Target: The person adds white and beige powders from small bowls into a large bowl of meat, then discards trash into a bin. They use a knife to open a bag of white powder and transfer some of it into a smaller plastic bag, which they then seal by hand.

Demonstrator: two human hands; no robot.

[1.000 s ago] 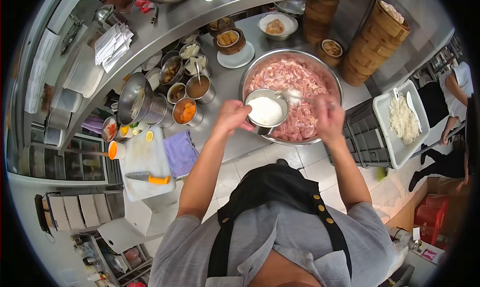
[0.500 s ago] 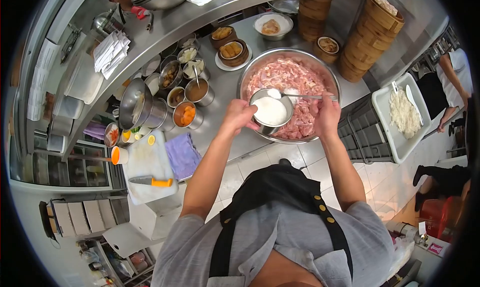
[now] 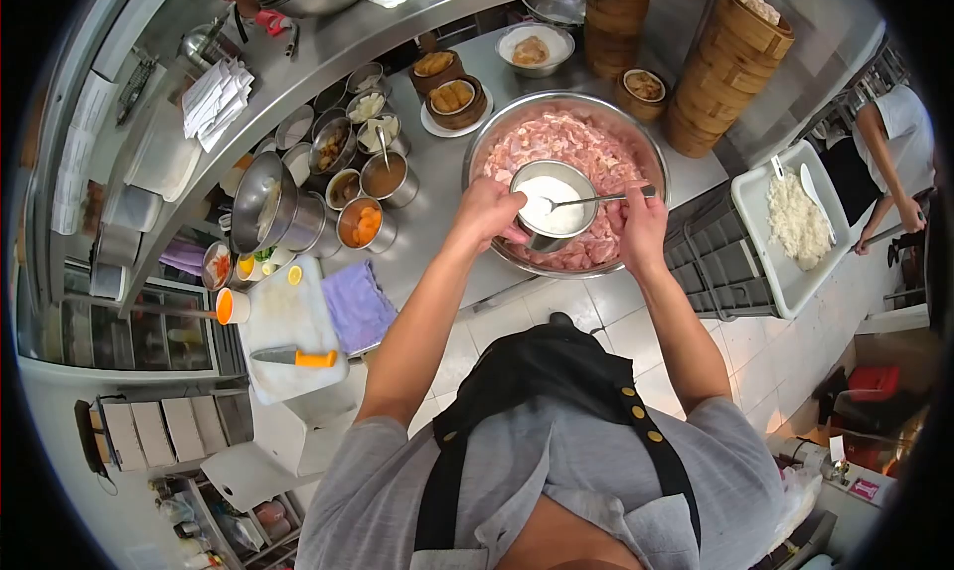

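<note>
My left hand (image 3: 490,215) grips the rim of a small metal pot (image 3: 550,240) that holds white powder (image 3: 545,200). The pot is above a wide steel bowl (image 3: 664,158) filled with raw pieces of pink meat (image 3: 566,133). In my right hand (image 3: 644,230) is the handle of a metal spoon (image 3: 588,200); its bowl end dips into the powder. My right fingers are closed around the handle, over the right side of the steel bowl.
Bamboo steamers (image 3: 735,63) stand stacked behind the bowl. To the left are several metal pots of ingredients (image 3: 386,179) and a cutting board (image 3: 283,317) bearing a knife (image 3: 295,357). A white tub (image 3: 795,217) sits on crates at right. A person (image 3: 889,153) stands beyond it.
The spoon has gone from above the meat, at the pot's edge, down into the white powder. The pot has shifted slightly right, and the person at right has moved.
</note>
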